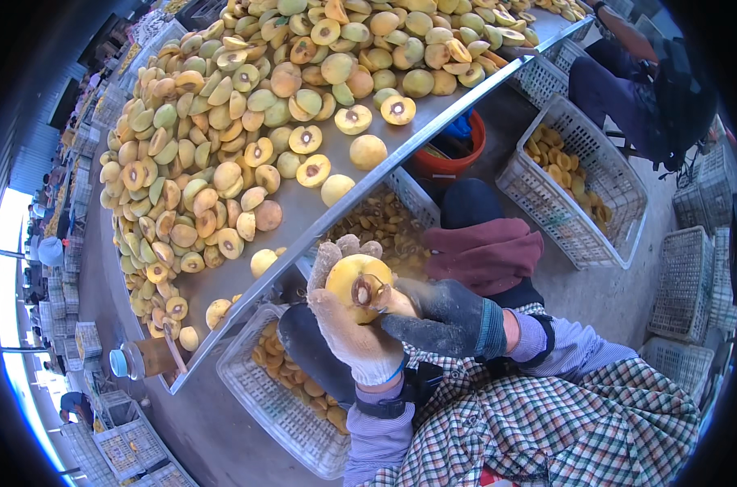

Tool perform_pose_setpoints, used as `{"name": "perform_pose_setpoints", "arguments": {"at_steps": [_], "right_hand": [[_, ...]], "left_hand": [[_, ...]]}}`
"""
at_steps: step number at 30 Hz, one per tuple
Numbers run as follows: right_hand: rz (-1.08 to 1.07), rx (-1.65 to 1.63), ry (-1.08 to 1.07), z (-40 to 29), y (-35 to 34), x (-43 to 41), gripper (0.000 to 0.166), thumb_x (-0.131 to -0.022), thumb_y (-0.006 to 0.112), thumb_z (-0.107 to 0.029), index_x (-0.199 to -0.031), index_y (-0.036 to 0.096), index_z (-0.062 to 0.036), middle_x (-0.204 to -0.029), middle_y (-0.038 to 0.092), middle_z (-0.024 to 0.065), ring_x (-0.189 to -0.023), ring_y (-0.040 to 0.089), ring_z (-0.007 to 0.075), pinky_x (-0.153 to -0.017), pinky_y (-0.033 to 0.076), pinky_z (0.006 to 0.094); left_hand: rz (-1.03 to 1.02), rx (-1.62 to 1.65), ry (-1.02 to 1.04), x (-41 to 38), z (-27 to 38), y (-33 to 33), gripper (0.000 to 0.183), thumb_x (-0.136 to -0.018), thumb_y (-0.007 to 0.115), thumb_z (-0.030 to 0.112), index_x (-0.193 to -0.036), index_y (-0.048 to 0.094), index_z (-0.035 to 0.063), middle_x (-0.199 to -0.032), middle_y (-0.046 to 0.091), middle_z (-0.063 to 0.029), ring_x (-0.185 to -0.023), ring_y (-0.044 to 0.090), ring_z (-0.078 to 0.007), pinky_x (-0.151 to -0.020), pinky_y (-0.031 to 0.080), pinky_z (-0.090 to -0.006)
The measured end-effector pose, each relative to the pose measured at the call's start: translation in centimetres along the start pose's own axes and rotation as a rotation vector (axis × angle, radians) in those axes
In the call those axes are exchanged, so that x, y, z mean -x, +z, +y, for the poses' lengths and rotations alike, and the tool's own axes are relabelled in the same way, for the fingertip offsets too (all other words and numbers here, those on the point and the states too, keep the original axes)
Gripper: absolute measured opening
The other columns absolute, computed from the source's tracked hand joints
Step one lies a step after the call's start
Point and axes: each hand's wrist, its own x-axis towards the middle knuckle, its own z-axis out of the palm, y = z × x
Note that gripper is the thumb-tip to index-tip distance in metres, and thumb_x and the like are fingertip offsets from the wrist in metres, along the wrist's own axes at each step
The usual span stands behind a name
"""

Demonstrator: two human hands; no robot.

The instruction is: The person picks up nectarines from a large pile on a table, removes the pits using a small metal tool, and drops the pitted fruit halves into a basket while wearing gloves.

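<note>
My left hand [353,332], in a soiled white work glove, cups a yellow halved fruit [351,277], which looks like a peach or apricot, with its cut side and brown pit area showing. Against that fruit, my right hand [450,316] in a dark grey glove grips a small tool with a pale handle [400,302]; its working end is at the pit and partly hidden. Many halved fruits [234,122] are heaped on the metal table [350,167] beyond my hands.
The table's raised metal edge runs diagonally before me. White plastic crates with fruit stand at the lower left [271,395] and right [606,182]. A red bucket [459,159] is under the table. A bottle [143,359] lies at the table's corner. A co-worker's legs [612,91] are upper right.
</note>
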Motion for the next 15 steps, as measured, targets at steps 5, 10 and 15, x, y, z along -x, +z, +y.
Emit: {"name": "perform_pose_setpoints", "arguments": {"at_steps": [5,10,15], "right_hand": [[-0.017,-0.278,-0.042,1.8,0.8,-0.1,0.038,-0.095,0.054,-0.033,-0.12,0.052,-0.0047,-0.084,0.065,0.0057,-0.069,0.062,0.0156,-0.064,0.049,0.0298],[-0.162,-0.566,0.191,-0.7,-0.2,0.2,0.035,-0.096,0.054,-0.032,-0.118,0.053,-0.0045,-0.083,0.061,-0.0009,-0.072,0.055,0.008,-0.063,0.048,0.0261],[0.025,-0.446,0.044,-0.4,0.4,0.2,0.029,-0.096,0.056,-0.02,-0.119,0.053,-0.002,-0.081,0.058,-0.0019,-0.069,0.052,0.0056,-0.061,0.044,0.0231]], "left_hand": [[-0.183,-0.243,-0.021,-1.0,1.1,-0.9,0.06,-0.097,0.037,0.052,-0.124,0.048,0.0002,-0.108,0.059,-0.0162,-0.091,0.061,-0.0266,-0.082,0.05,-0.0371],[-0.2,-0.288,-0.035,-1.5,1.8,0.0,0.061,-0.096,0.04,0.054,-0.122,0.048,-0.0007,-0.104,0.06,-0.0164,-0.088,0.062,-0.0267,-0.08,0.051,-0.037],[-0.156,-0.129,-0.037,-0.8,0.7,0.2,0.062,-0.095,0.042,0.054,-0.124,0.047,-0.0006,-0.108,0.058,-0.0179,-0.09,0.061,-0.0288,-0.081,0.051,-0.0382]]}}
